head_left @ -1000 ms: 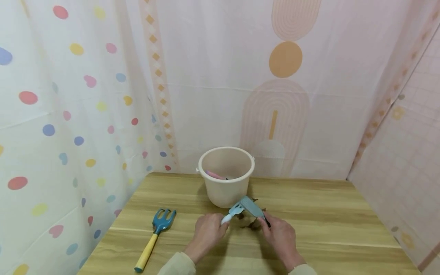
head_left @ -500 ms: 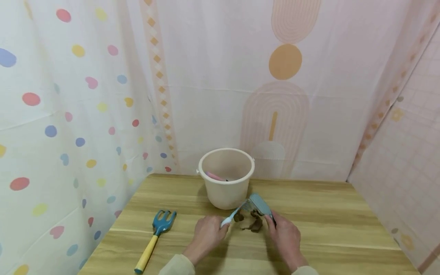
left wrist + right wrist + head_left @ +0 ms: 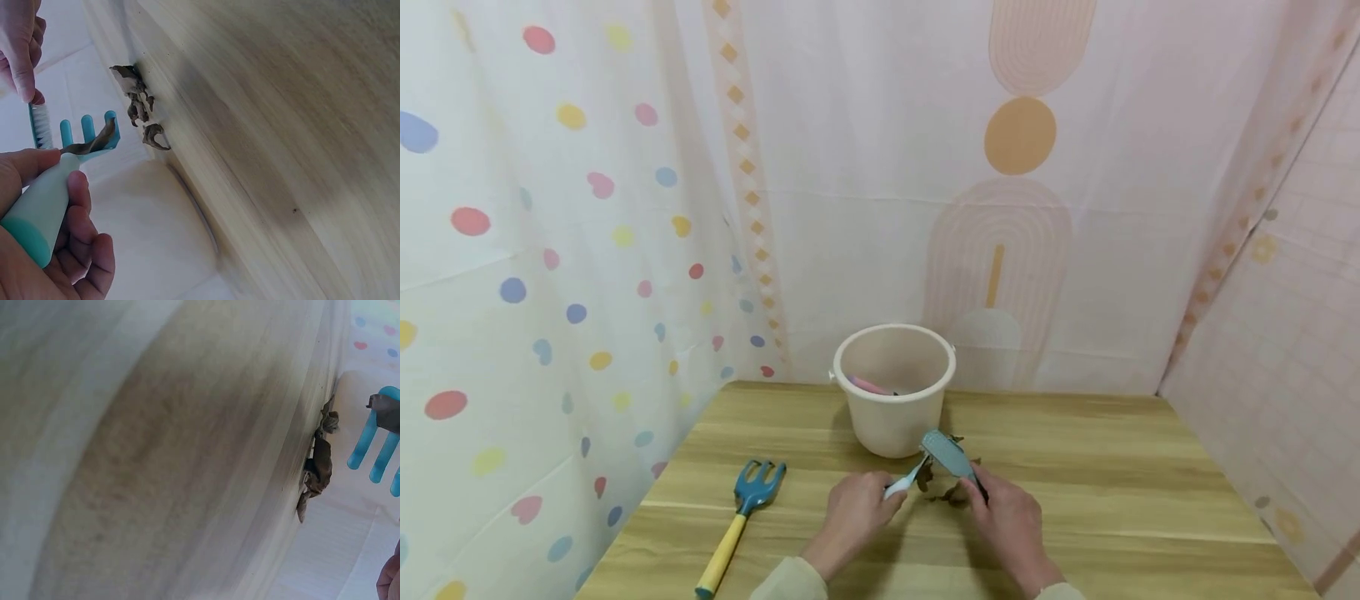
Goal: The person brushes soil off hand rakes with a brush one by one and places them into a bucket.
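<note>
Since half a second ago, the blue-gray brush (image 3: 947, 453) has swung left at lower center of the head view, its head now by the tip of the small fork (image 3: 44, 200). Fingers of the right hand (image 3: 1011, 517) pinch the brush's handle; those of the left hand (image 3: 853, 512) curl round the fork's handle. One dry leaf (image 3: 94, 144) lies on the fork's tines; other brown leaves (image 3: 131, 94) lie on the table (image 3: 1090, 483), near the cream bucket (image 3: 891, 423) at center. Lower left rests a yellow-handled hand fork (image 3: 724, 550).
</note>
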The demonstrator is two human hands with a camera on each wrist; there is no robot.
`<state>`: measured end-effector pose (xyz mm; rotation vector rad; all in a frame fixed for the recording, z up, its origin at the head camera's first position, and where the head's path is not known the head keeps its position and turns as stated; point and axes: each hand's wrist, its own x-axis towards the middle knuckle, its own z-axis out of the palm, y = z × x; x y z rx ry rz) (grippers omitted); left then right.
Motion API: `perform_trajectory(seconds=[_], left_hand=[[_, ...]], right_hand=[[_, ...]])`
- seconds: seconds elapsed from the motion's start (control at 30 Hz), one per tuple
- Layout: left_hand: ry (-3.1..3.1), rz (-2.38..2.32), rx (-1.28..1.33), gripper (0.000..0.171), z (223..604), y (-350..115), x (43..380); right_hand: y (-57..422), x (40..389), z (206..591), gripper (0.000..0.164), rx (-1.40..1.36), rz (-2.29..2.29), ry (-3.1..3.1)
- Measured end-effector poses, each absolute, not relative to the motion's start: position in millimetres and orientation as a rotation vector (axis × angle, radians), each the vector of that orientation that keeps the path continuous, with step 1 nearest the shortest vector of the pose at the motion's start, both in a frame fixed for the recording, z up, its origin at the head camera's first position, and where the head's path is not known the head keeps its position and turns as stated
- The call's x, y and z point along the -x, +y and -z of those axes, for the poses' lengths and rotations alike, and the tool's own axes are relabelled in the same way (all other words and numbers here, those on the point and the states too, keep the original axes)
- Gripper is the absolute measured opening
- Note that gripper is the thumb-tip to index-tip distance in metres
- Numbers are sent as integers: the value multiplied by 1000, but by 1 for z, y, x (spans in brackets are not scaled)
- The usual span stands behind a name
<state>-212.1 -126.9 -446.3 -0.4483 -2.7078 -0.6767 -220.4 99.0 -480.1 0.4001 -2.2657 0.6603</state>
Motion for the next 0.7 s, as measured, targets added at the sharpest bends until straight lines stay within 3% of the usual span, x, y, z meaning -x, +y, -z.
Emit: perform_trajectory(seconds=[0.23,0.7], left_hand=[[-2640,611,530,25,446,-125,214],[-2626,544,580,40,449,-125,212]], right_hand=[[105,224,481,22,-343,-635,-2271],[112,225,479,24,-240,-584,-2344]])
